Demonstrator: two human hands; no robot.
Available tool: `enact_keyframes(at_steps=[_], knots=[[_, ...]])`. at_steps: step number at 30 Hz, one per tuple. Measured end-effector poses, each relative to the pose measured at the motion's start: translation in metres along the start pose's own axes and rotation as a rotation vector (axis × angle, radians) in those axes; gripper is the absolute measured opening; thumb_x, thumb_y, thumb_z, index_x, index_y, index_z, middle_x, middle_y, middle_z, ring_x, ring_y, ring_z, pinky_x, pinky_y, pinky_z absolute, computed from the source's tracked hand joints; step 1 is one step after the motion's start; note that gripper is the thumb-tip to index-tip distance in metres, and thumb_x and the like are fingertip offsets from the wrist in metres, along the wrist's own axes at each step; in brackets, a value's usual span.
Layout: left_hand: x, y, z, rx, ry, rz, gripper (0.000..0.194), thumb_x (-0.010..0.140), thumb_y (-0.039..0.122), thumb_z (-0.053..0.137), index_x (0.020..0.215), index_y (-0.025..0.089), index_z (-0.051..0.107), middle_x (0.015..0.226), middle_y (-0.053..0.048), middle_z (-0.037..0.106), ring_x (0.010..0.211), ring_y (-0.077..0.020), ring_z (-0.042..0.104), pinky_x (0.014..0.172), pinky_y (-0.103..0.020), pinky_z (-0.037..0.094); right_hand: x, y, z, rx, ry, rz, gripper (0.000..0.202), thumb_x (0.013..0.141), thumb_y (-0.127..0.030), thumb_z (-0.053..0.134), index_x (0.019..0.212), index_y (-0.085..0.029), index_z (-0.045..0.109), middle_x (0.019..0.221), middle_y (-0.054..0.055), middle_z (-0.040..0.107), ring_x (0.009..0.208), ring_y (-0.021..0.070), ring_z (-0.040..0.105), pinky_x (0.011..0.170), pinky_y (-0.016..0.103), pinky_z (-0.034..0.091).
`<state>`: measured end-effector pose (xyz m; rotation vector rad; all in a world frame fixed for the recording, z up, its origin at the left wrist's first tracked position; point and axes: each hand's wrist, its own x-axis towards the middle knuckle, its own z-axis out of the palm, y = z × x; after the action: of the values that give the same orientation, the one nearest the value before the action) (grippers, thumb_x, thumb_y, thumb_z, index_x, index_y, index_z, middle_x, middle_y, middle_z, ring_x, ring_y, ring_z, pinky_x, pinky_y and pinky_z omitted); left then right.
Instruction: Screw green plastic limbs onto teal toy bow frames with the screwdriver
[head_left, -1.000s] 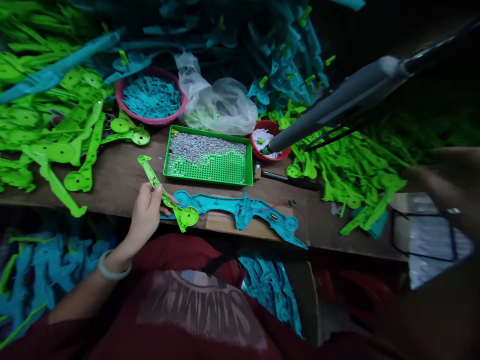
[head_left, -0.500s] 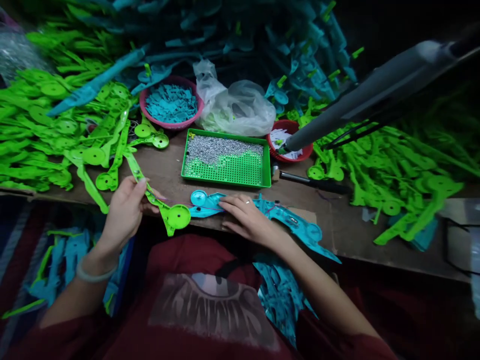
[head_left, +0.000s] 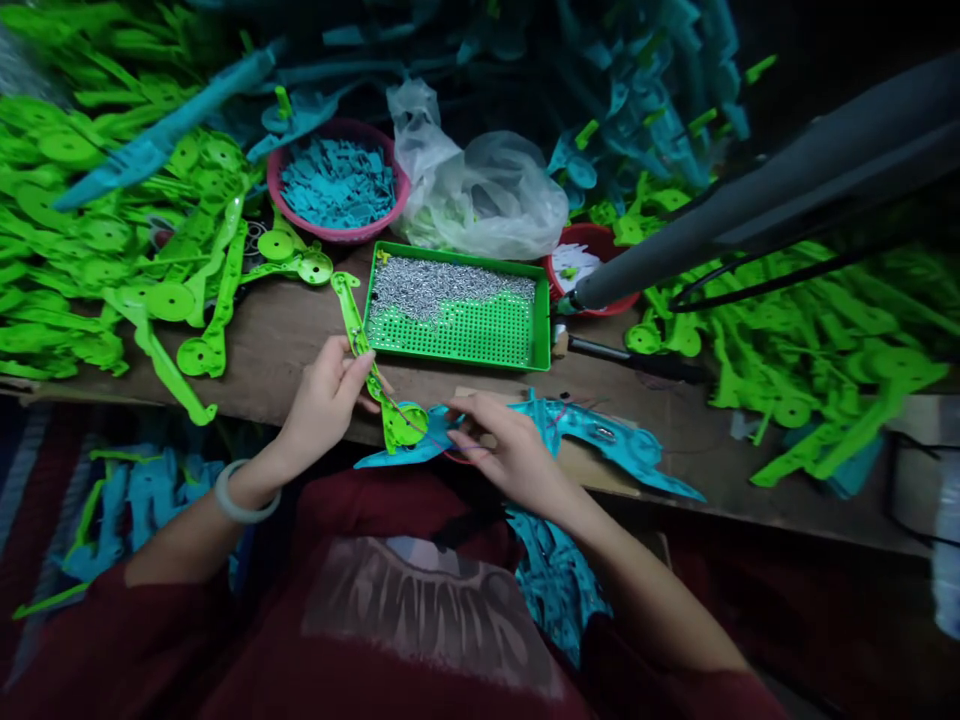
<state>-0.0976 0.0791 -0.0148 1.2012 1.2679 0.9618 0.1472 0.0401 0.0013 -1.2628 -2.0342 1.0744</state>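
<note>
My left hand (head_left: pixel 324 400) pinches a long green plastic part (head_left: pixel 406 424), whose round end points toward me and overlaps a blue plastic piece (head_left: pixel 405 458). Thin red and purple wire (head_left: pixel 469 441) runs from the green part to my right hand (head_left: pixel 501 440). The right hand's fingers are curled together at the wire, over the right end of that blue piece. Just right of it lies a longer blue part (head_left: pixel 600 436) on the table's front edge.
A green tray (head_left: pixel 457 355) of small screws stands behind my hands. Beyond are a pink bowl (head_left: pixel 337 232) of blue pieces, a plastic bag (head_left: pixel 502 200) and a red bowl (head_left: pixel 628 299). A grey pole (head_left: pixel 690 240) slants in from the right. Green parts (head_left: pixel 97 240) are heaped at both sides.
My left hand has moved right with the green part, whose round end now lies over blue plastic. The right hand has curled its fingers, which were lying flatter on the blue piece.
</note>
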Motion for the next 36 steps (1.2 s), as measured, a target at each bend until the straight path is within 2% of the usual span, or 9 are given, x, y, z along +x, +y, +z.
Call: enact_keyframes(at_steps=[2,4,6,10,16,22,28,33,36], knots=[[0.004,0.0,-0.003,0.003,0.045,-0.007,0.03,0.09,0.048,0.061,0.097,0.021,0.05,0.069,-0.001,0.068,0.055,-0.0165,0.067,0.047,-0.024,0.057,0.006,-0.002,0.003,0.148,-0.023,0.136,0.025,0.09,-0.028,0.061,0.115,-0.023,0.065,0.084,0.003,0.068,0.061,0.013,0.058,0.057,0.028,0.049],[0.007,-0.003,-0.004,-0.016,0.081,-0.023,0.031,0.089,0.049,0.062,0.096,0.021,0.05,0.069,-0.001,0.068,0.059,-0.0173,0.069,0.047,-0.024,0.057,0.01,-0.001,0.003,0.203,-0.02,0.195,0.025,0.085,-0.032,0.069,0.108,-0.022,0.069,0.073,-0.001,0.063,0.056,0.0116,0.053,0.051,0.025,0.043],[0.008,-0.007,-0.001,-0.046,0.105,-0.036,0.032,0.089,0.05,0.061,0.096,0.021,0.049,0.071,-0.001,0.067,0.063,-0.0177,0.07,0.048,-0.023,0.058,0.012,0.0,0.001,0.165,-0.012,0.176,0.028,0.082,-0.035,0.072,0.106,-0.021,0.07,0.07,-0.001,0.06,0.059,0.0122,0.053,0.053,0.025,0.041],[0.008,-0.017,0.002,-0.079,0.121,-0.05,0.033,0.09,0.05,0.06,0.097,0.02,0.048,0.073,-0.001,0.066,0.065,-0.0174,0.07,0.047,-0.023,0.058,0.015,0.004,-0.001,0.105,-0.038,0.122,0.023,0.089,-0.034,0.064,0.107,-0.022,0.07,0.079,0.002,0.066,0.069,0.0148,0.059,0.064,0.028,0.046],[0.001,-0.02,-0.016,-0.027,0.172,-0.07,0.034,0.087,0.052,0.062,0.095,0.021,0.049,0.07,0.0,0.066,0.06,-0.0168,0.069,0.04,-0.02,0.053,0.018,0.016,0.003,0.146,-0.102,0.109,0.035,0.082,-0.045,0.071,0.107,-0.021,0.071,0.063,-0.003,0.054,0.057,0.0127,0.048,0.054,0.025,0.039],[0.008,-0.018,-0.031,-0.077,0.112,-0.124,0.038,0.084,0.052,0.065,0.093,0.02,0.046,0.066,0.003,0.064,0.058,-0.0153,0.068,0.045,-0.022,0.057,0.018,0.025,0.005,0.082,-0.043,-0.086,0.028,0.089,-0.038,0.065,0.109,-0.018,0.069,0.063,-0.003,0.056,0.056,0.011,0.049,0.056,0.024,0.041],[0.012,-0.019,-0.022,-0.049,0.096,-0.096,0.035,0.087,0.051,0.061,0.094,0.02,0.046,0.068,0.003,0.065,0.056,-0.0136,0.067,0.047,-0.022,0.058,0.017,0.026,0.007,0.046,-0.085,-0.212,0.017,0.092,-0.026,0.061,0.106,-0.018,0.068,0.088,0.005,0.074,0.075,0.0146,0.066,0.067,0.027,0.051],[0.011,-0.022,-0.025,0.01,0.065,-0.083,0.032,0.089,0.05,0.058,0.094,0.021,0.046,0.068,0.003,0.065,0.056,-0.0146,0.068,0.048,-0.025,0.059,0.016,0.022,0.0,0.04,-0.149,-0.156,0.026,0.089,-0.03,0.065,0.113,-0.018,0.066,0.075,0.001,0.068,0.065,0.0132,0.061,0.06,0.026,0.048],[0.012,-0.026,-0.031,0.039,0.093,-0.075,0.031,0.089,0.05,0.057,0.094,0.022,0.045,0.07,0.002,0.065,0.057,-0.0158,0.069,0.046,-0.025,0.058,0.015,0.011,-0.008,0.081,-0.288,-0.039,0.043,0.087,-0.028,0.067,0.128,-0.021,0.057,0.088,0.002,0.069,0.073,0.0134,0.063,0.066,0.027,0.051]])
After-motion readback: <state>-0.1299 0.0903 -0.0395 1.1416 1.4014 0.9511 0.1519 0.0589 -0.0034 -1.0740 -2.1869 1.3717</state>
